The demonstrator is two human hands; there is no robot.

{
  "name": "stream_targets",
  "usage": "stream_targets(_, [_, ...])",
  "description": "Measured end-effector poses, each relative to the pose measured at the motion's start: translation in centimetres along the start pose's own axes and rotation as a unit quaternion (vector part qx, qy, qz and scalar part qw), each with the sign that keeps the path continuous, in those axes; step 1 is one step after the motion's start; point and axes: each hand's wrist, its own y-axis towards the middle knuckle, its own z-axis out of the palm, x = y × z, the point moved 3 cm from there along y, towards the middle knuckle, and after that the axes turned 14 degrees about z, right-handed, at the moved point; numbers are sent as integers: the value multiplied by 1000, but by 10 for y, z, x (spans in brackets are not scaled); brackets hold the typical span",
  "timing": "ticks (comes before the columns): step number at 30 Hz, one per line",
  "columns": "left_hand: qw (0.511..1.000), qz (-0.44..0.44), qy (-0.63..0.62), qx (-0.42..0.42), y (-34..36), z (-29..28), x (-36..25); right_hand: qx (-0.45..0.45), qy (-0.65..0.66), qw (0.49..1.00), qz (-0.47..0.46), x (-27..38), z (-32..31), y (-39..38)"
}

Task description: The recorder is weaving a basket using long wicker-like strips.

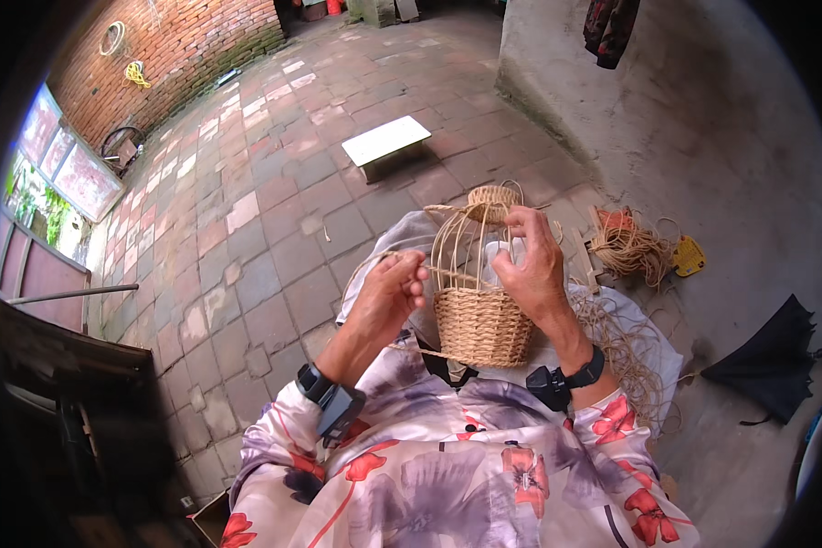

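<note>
In my lap sits a straw-coloured basket (484, 324), woven below, with bare upright ribs rising to a small woven ring (494, 196) at the top. My left hand (394, 288) is closed in a pinch on a twisted cord (449, 272) that runs across the ribs at the basket's left. My right hand (532, 267) is at the right side of the ribs, fingers curled around them near the top ring. A pale cloth (634, 340) lies beneath, with loose strands of cord (603, 324) over it.
A coiled cord bundle (626, 245) and yellow tag (690, 256) lie right, near a folded black umbrella (758, 361). A white low board (385, 139) stands on the paved floor (247, 256) ahead. A concrete wall (694, 137) rises right; a brick wall (173, 46) is back left.
</note>
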Motion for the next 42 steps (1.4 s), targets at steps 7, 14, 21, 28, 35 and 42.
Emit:
stream_targets(7, [793, 305, 507, 144, 29, 31, -9, 7, 43, 999, 2, -6, -5, -4])
stream_targets(14, [922, 148, 349, 80, 32, 37, -11, 35, 246, 958, 141, -53, 10, -11])
stream_targets(21, [996, 38, 66, 44, 8, 40, -8, 41, 153, 978, 134, -66, 23, -12])
stream_targets(28, [998, 1, -6, 55, 9, -59, -14, 84, 72, 990, 89, -57, 16, -12])
stream_targets(35, [987, 78, 50, -134, -34, -241, -74, 100, 34, 985, 133, -58, 15, -14])
stream_targets(42, [796, -111, 498, -327, -127, -365, -138, 95, 95, 970, 204, -71, 21, -11])
